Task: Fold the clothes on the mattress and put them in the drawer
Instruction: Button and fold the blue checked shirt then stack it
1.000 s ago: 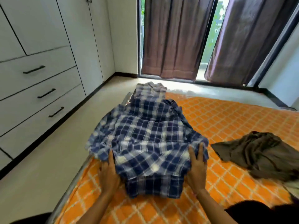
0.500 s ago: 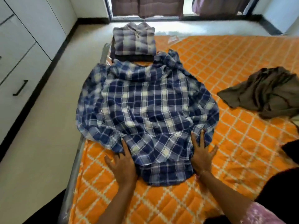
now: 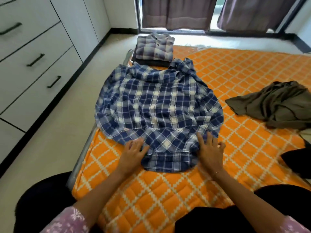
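Head view: we look down on an orange mattress (image 3: 235,73) — a blue plaid shirt (image 3: 158,106) lies spread across it. Our left hand (image 3: 133,153) and right hand (image 3: 210,152) rest flat, fingers spread, on its near hem. Drawers (image 3: 35,61) stand left.

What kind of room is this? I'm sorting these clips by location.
Most likely a bedroom: an orange quilted mattress with shirts on it, a white built-in wardrobe with drawers along the left wall, and brown curtains over a glass door.
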`<state>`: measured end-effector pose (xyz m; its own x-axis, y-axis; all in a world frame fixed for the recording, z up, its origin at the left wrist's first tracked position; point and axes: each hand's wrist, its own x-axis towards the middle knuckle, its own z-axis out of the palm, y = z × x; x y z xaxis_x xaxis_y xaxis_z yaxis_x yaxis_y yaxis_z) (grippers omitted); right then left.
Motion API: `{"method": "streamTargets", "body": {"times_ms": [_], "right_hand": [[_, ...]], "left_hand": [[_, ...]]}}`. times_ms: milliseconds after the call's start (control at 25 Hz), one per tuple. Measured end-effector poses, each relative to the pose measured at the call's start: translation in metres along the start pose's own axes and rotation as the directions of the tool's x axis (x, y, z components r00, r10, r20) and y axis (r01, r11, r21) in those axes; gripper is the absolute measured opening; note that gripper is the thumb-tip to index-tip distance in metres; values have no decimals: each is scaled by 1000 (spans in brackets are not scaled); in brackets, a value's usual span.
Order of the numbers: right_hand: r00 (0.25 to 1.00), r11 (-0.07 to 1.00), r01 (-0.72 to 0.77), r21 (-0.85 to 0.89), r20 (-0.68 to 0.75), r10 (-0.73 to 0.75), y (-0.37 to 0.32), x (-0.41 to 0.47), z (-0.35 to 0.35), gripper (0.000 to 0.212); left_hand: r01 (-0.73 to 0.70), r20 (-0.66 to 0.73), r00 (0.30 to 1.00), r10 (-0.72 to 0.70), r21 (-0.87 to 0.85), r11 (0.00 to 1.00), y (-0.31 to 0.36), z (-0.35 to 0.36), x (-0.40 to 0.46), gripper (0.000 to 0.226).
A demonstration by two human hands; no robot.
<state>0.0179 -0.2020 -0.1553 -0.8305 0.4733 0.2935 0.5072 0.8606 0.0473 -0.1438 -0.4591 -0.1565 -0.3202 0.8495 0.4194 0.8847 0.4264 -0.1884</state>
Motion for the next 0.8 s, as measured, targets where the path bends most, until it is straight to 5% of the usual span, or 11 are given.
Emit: {"method": "streamTargets", "body": {"times_ms": [80, 120, 160, 240, 320, 360, 400, 520, 560, 640, 800], "right_hand": [[949, 948, 317, -36, 18, -316, 15, 4, -6, 48], [911, 923, 385, 2, 161, -380, 21, 9, -14, 34], [854, 924, 378, 57, 364, -372, 23, 12, -25, 21], [599, 922, 362, 139, 722, -345, 29, 12, -49, 16], [268, 904, 320, 283, 888, -373, 32, 13, -76, 21], [184, 911, 252, 328, 908, -377, 33, 16, -84, 24], [220, 925, 174, 338, 902, -371, 30, 21, -88, 26], [801, 894, -55, 445, 554, -227, 6, 23, -64, 25], [870, 880, -94, 465, 467, -154, -6, 16, -52, 43], [839, 926, -125, 356, 536, -93, -24, -12, -23, 82], [811, 940, -243, 239, 582, 62, -22, -52, -9, 106]], "left_hand": [[-97, 169, 980, 106, -61, 993, -10, -16, 15, 43], [-107, 331, 934, 137, -106, 989, -10, -26, 24, 36], [-83, 538, 831, 144, -136, 987, -7, -36, 29, 28], [-55, 820, 545, 178, -176, 983, 0, -55, 33, 24], [77, 936, 259, 240, -267, 961, -3, -70, 35, 41], [245, 945, 174, 278, -315, 917, -6, -74, 37, 50], [406, 934, 199, 296, -353, 843, -6, -75, 39, 55], [380, 716, 699, -3, -367, 849, 12, -53, 38, 72], [344, 650, 755, -80, -290, 893, 25, -43, 32, 86], [357, 662, 737, -135, -212, 910, 48, -23, 10, 104], [386, 594, 781, -193, -217, 897, 62, -17, -26, 99]]}}
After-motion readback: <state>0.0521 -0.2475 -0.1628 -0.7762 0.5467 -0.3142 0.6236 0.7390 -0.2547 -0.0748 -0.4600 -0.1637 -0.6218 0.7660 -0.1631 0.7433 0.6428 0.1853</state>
